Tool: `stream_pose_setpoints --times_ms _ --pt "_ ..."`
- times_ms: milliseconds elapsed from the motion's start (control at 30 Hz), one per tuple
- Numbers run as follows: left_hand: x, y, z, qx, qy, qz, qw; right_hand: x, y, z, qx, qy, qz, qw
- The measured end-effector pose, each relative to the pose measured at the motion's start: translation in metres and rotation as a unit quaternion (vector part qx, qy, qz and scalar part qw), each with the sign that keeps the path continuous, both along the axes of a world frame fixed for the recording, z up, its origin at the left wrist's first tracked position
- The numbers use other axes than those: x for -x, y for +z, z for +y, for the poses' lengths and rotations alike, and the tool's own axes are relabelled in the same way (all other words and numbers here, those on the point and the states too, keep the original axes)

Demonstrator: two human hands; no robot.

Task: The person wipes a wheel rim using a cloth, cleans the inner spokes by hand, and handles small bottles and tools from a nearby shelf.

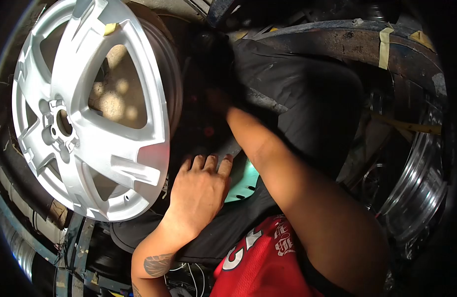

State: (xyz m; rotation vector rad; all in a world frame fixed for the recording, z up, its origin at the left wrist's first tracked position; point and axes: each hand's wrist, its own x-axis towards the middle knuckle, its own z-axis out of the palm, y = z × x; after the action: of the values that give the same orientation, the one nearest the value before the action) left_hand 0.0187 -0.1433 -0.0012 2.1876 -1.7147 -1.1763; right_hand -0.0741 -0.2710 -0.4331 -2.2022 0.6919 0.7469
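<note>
Silver alloy wheel (84,119) is stood on edge, spokes facing the cam., at approx. 9–10 o'clock from centre; prob. set this close so it's within easy reach of both hands. A bit of yellow tape (110,28) is stuck on its upper spoke, reason unclear. Left hand (198,185) is laid palm down just off centre at 7 o'clock, betw. wheel and mint-green part (244,184), which is seen at 5 o'clock; its fingers (211,162) are slightly spread, tips bent down, prob. for steadying whatever's underneath; no pinch can be made out, and whether anything's gripped below can't be told. Right hand (218,101) is reached to approx. 12 o'clock, lost in deep shadow beside the wheel; state of its fingers can't be told. Dark trousers (260,64) are seen at 1 o'clock, a second, shinier rim (414,183) at 3–4.
</note>
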Motion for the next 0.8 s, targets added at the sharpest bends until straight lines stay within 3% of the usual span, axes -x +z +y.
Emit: stream_pose_setpoints --times_ms 300,367,500,633,800 --pt "-0.004 0.001 -0.001 -0.028 -0.004 0.014 0.999 0.012 -0.035 0.0 -0.029 -0.004 -0.05 0.998" --pt "-0.003 0.001 -0.001 -0.025 -0.007 0.012 1.0 0.013 -0.028 -0.003 -0.039 0.045 -0.039 0.997" --pt "-0.002 0.0 0.001 -0.03 -0.01 0.009 0.999 0.009 -0.007 -0.004 -0.081 -0.01 -0.034 0.996" --pt "-0.001 0.0 0.001 -0.035 -0.018 0.009 0.999 -0.009 0.04 -0.013 -0.044 0.012 -0.044 0.998" --pt "-0.002 -0.002 0.002 -0.032 -0.025 -0.001 0.999 -0.001 0.015 -0.016 -0.026 0.102 -0.049 0.993"
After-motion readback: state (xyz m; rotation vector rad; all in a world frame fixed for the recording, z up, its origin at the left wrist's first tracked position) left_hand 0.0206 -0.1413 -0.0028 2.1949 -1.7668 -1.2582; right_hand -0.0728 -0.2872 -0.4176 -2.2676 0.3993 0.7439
